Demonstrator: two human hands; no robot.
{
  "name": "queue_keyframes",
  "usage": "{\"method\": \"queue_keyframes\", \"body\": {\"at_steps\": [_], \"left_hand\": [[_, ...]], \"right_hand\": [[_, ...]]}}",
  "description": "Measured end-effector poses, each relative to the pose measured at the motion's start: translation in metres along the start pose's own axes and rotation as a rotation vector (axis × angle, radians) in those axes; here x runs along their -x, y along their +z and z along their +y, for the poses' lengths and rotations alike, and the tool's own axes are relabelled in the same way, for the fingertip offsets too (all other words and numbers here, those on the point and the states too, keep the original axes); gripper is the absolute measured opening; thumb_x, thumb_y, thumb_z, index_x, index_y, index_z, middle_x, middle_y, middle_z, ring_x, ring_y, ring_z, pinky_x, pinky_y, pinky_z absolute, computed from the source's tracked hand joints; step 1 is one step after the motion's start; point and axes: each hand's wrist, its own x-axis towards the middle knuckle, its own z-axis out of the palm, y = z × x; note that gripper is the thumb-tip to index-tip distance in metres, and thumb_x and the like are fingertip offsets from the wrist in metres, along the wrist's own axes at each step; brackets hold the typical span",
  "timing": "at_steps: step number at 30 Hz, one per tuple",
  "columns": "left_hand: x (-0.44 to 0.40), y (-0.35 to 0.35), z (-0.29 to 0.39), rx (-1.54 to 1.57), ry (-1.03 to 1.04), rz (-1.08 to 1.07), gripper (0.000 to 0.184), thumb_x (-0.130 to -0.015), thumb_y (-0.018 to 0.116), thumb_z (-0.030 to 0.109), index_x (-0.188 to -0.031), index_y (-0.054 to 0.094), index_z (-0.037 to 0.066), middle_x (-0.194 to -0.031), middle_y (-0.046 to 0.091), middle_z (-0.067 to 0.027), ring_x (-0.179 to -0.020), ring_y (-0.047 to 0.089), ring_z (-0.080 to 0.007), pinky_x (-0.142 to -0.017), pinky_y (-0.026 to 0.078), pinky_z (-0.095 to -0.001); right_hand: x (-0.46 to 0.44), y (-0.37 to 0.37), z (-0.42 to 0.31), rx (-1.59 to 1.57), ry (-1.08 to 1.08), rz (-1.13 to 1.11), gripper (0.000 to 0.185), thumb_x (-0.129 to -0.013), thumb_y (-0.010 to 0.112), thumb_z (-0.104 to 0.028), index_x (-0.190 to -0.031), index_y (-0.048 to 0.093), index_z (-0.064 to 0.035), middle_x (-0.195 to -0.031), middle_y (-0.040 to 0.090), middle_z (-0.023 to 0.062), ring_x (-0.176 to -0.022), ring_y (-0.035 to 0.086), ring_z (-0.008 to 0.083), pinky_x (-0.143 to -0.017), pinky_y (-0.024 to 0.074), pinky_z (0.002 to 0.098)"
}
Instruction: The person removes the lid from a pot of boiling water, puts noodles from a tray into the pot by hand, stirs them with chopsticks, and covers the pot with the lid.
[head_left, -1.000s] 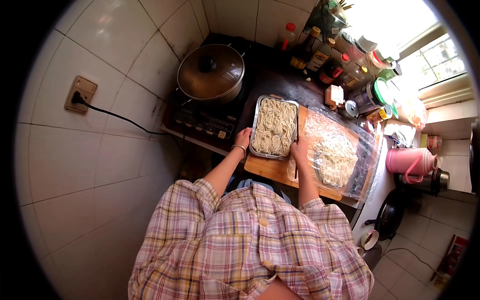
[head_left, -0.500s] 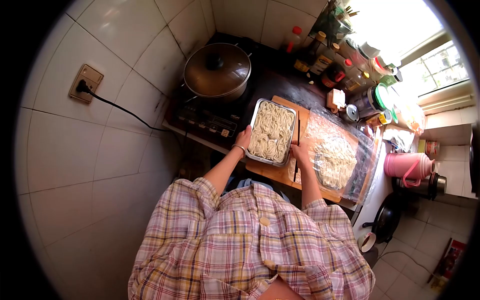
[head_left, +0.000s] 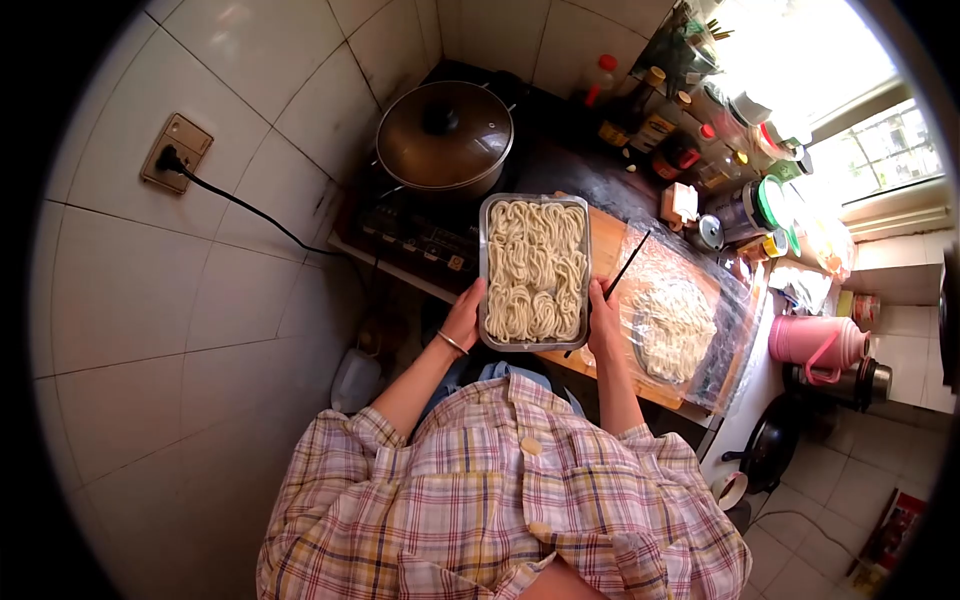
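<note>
A metal tray (head_left: pixel 535 346) full of coiled pale noodles (head_left: pixel 537 262) is held up in front of me, over the counter's front edge. My left hand (head_left: pixel 464 316), a bracelet at its wrist, grips the tray's lower left side. At the lower right side, my right hand (head_left: pixel 604 320) grips the tray too and also holds dark chopsticks (head_left: pixel 630 262), which slant up to the right. Behind the right hand, more noodles (head_left: pixel 675 325) lie on plastic film (head_left: pixel 640 265) over a wooden board (head_left: pixel 603 235).
A lidded pot (head_left: pixel 445 150) stands on the cooktop (head_left: pixel 425 235) at the back left. Sauce bottles (head_left: pixel 655 125) and jars line the back right. A pink thermos (head_left: pixel 818 340) and a black pan (head_left: pixel 772 440) are at the right. A black cord (head_left: pixel 250 220) runs along the left wall.
Both hands have lifted the tray off the board and drawn it toward me, turning it straighter. The chopsticks have swung to slant rightward in my right hand.
</note>
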Motion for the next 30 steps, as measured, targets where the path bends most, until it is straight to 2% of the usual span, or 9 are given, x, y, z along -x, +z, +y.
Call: {"method": "queue_keyframes", "body": {"at_steps": [7,12,16,18,19,23,25,28,30], "left_hand": [[0.036,0.013,0.056,0.134,0.083,-0.134,0.069,-0.091,0.037,0.056,-0.138,0.029,0.007,-0.135,0.042,-0.01,-0.12,0.045,-0.0226,-0.1,0.038,-0.0356],[0.056,-0.007,0.096,0.172,0.149,-0.082,0.066,-0.09,0.041,0.053,-0.137,0.031,0.007,-0.134,0.043,-0.0111,-0.119,0.046,-0.0261,-0.097,0.04,-0.0389],[0.077,-0.039,0.114,0.172,0.273,0.009,0.065,-0.091,0.039,0.052,-0.138,0.031,0.007,-0.134,0.042,-0.0104,-0.118,0.046,-0.0266,-0.097,0.04,-0.0393],[0.09,-0.042,0.13,0.189,0.322,0.035,0.064,-0.092,0.038,0.052,-0.137,0.031,0.007,-0.134,0.042,-0.0106,-0.119,0.045,-0.0271,-0.097,0.04,-0.0399],[0.096,-0.044,0.136,0.15,0.345,0.097,0.065,-0.092,0.038,0.053,-0.138,0.03,0.007,-0.135,0.041,-0.011,-0.12,0.043,-0.0276,-0.098,0.039,-0.0405],[0.11,-0.055,0.153,0.216,0.381,0.06,0.069,-0.091,0.037,0.055,-0.139,0.026,0.007,-0.137,0.038,-0.0115,-0.121,0.042,-0.0289,-0.099,0.038,-0.0408],[0.111,-0.064,0.155,0.24,0.378,0.049,0.069,-0.091,0.037,0.055,-0.139,0.026,0.007,-0.137,0.038,-0.0115,-0.121,0.042,-0.0291,-0.1,0.037,-0.0409],[0.11,-0.072,0.16,0.267,0.378,0.032,0.069,-0.091,0.037,0.055,-0.139,0.026,0.007,-0.138,0.037,-0.0116,-0.122,0.041,-0.0289,-0.101,0.036,-0.0406],[0.109,-0.071,0.163,0.276,0.38,0.022,0.069,-0.091,0.037,0.055,-0.139,0.026,0.007,-0.138,0.037,-0.0117,-0.123,0.04,-0.0287,-0.101,0.035,-0.0404]], "right_hand": [[0.013,0.056,-0.043,-0.026,0.108,-0.218,0.016,-0.095,0.047,-0.022,-0.097,0.052,-0.0069,-0.083,0.055,-0.002,-0.075,0.05,0.0059,-0.068,0.0428,0.022],[0.016,0.115,-0.046,-0.009,0.118,-0.309,0.017,-0.096,0.046,-0.02,-0.102,0.053,-0.0065,-0.087,0.055,-0.0025,-0.078,0.049,0.0049,-0.072,0.0415,0.0206],[0.009,0.146,-0.048,0.184,-0.056,-0.377,0.016,-0.094,0.048,-0.014,-0.106,0.053,-0.0042,-0.085,0.057,-0.0008,-0.078,0.052,0.0078,-0.072,0.0436,0.0233],[-0.004,0.149,-0.044,0.45,-0.315,-0.279,0.014,-0.091,0.051,-0.009,-0.103,0.056,-0.0035,-0.081,0.058,0.0025,-0.072,0.053,0.0094,-0.066,0.0446,0.0246],[-0.017,0.147,-0.041,0.546,-0.454,-0.209,0.006,-0.088,0.056,-0.008,-0.092,0.058,-0.0039,-0.07,0.057,0.0037,-0.061,0.053,0.0102,-0.056,0.0435,0.025],[-0.032,0.155,-0.084,0.693,-0.333,-0.116,0.01,-0.085,0.061,-0.012,-0.081,0.057,-0.0036,-0.062,0.055,0.0035,-0.055,0.052,0.0118,-0.05,0.0421,0.0279],[-0.047,0.169,-0.106,0.898,-0.423,-0.061,0.018,-0.082,0.065,-0.017,-0.076,0.053,-0.0033,-0.057,0.055,0.0058,-0.05,0.052,0.0198,-0.05,0.0419,0.0315],[-0.073,0.203,-0.132,1.008,-0.672,-0.091,0.018,-0.08,0.065,-0.021,-0.082,0.058,-0.0037,-0.064,0.06,0.0115,-0.058,0.057,0.0294,-0.055,0.0443,0.0359],[-0.091,0.231,-0.143,1.032,-0.765,-0.111,0.025,-0.079,0.064,-0.025,-0.096,0.061,-0.0065,-0.079,0.065,0.0141,-0.075,0.061,0.0333,-0.064,0.0478,0.0381]]}}
